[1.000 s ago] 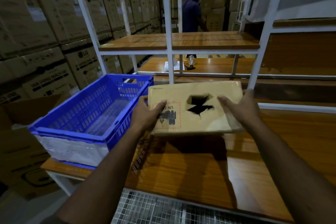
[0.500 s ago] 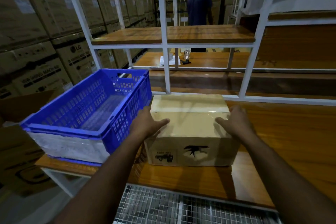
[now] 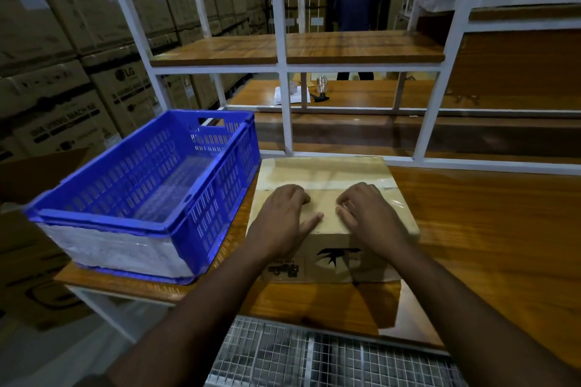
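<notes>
I have one cardboard box under both hands, standing on the wooden counter with its near face toward me. It is plain brown, its top crossed by a band of glossy clear tape just beyond the fingertips. Below the wrists, the near face carries two black prints: a jagged splash-like mark and a small label whose text is too blurred to read. The left hand lies palm down on the top, fingers bent at the knuckles and thumb stretched toward the other hand. The right hand lies just beside it, fingers also bent with tips on the cardboard. I cannot tell whether either hand pinches anything. One blue slotted crate stands just left of the left hand, close against the box. One person stands far beyond the hands, back turned.
</notes>
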`<act>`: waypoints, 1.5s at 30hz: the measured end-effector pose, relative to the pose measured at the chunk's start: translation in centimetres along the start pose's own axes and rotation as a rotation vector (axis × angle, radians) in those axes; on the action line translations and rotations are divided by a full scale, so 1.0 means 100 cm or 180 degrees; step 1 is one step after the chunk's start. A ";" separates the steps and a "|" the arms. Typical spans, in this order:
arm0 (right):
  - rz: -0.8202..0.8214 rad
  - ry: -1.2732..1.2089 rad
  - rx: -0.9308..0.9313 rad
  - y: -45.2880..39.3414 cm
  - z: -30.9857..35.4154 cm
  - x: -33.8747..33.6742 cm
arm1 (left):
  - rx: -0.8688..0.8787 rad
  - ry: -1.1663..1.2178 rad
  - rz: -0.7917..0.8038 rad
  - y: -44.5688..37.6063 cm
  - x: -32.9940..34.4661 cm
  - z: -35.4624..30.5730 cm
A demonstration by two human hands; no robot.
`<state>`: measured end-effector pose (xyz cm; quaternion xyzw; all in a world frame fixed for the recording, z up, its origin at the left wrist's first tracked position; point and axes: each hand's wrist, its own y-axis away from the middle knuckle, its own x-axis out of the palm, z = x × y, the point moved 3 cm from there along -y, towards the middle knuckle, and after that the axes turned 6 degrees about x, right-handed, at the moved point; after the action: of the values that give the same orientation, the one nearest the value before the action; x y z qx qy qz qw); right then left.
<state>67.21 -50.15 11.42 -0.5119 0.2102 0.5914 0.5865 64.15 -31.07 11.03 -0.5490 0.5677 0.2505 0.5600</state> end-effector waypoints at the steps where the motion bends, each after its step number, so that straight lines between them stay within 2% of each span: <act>1: -0.0002 0.0006 -0.0016 0.001 -0.001 0.000 | 0.0026 0.0013 -0.0103 0.001 0.000 -0.001; 10: 0.0016 0.0406 0.0341 -0.020 0.014 -0.002 | -0.0159 0.0058 -0.0193 -0.015 -0.012 -0.004; 14: -0.0098 0.0532 0.0166 -0.031 0.017 0.007 | -0.0197 -0.0019 -0.0021 -0.027 -0.012 0.002; 18: 0.0583 0.0607 0.0257 -0.036 0.005 0.021 | -0.0130 -0.0346 0.0586 -0.030 0.002 0.009; 21: 0.0758 0.0729 0.0200 -0.042 0.001 0.023 | -0.0174 -0.0225 0.0729 -0.031 0.006 0.014; 26: 0.0356 0.0601 0.0115 -0.047 -0.003 0.012 | -0.0186 -0.0143 0.0395 -0.037 -0.002 0.017; 30: 0.0547 0.0587 0.0197 -0.050 -0.019 0.014 | -0.0362 -0.0226 0.0466 -0.036 -0.007 0.029; 33: 0.0496 0.0646 0.0363 -0.056 -0.042 0.009 | -0.0621 -0.0146 0.0542 -0.035 -0.011 0.051; 41: 0.0314 0.0676 0.0369 -0.061 -0.039 0.000 | -0.0576 -0.0187 0.0256 -0.040 -0.012 0.057; 43: 0.0256 0.0660 0.0506 -0.058 -0.039 -0.002 | -0.0624 -0.0121 0.0157 -0.040 -0.011 0.057; 45: 0.0092 0.0577 0.0897 -0.054 -0.045 -0.005 | -0.0934 0.0133 -0.0014 -0.036 -0.010 0.059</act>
<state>73.66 -52.97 11.99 -0.4728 0.3504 0.5158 0.6226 69.32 -26.42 11.66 -0.6313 0.5353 0.3181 0.4623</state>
